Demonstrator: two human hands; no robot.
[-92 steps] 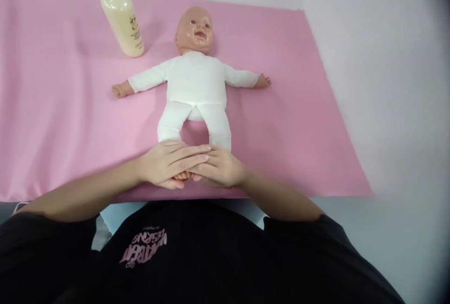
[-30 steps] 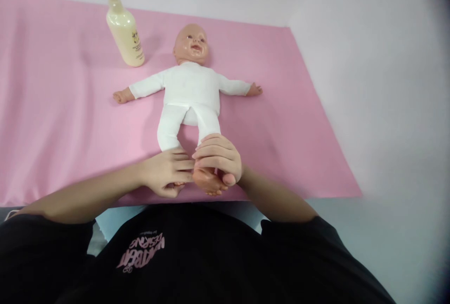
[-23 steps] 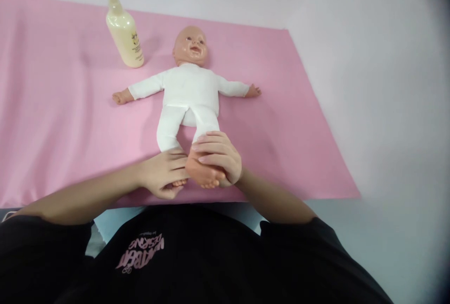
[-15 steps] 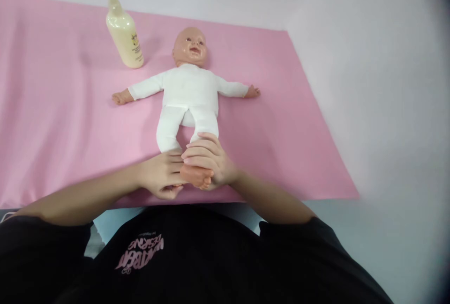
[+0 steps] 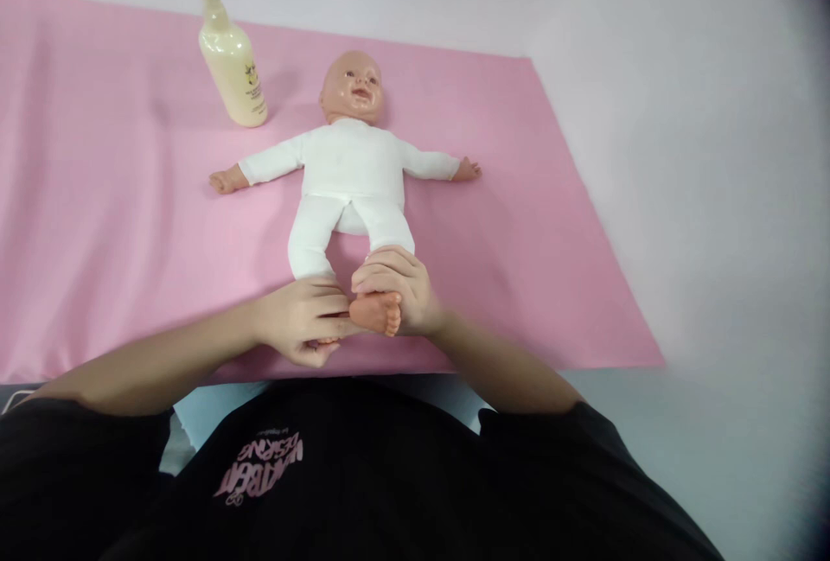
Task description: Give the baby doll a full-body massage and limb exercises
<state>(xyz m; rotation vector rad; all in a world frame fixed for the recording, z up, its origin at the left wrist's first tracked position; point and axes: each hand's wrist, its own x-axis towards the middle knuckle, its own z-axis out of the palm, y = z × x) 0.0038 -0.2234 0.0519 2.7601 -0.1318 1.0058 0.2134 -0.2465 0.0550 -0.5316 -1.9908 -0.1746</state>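
Note:
A baby doll (image 5: pixel 354 159) in a white cloth suit lies on its back, head away from me and arms spread. My left hand (image 5: pixel 302 319) is wrapped around the doll's lower leg on the left; only a little of that foot shows under my fingers. My right hand (image 5: pixel 399 284) is closed around the other lower leg near the ankle. The bare foot (image 5: pixel 377 313) of that leg sticks out below my right fingers, toes pointing right, its heel end against my left fingers.
A pump bottle (image 5: pixel 234 77) of pale yellow liquid stands left of the doll's head. Beneath everything is a pink sheet (image 5: pixel 519 267), its near edge just before my body. Creases run through its left side. A white surface (image 5: pixel 680 155) lies beyond it on the right.
My right hand has shifted slightly right with the doll's leg. The foot has turned from pointing down-right to pointing right. My left hand has stayed nearly in place.

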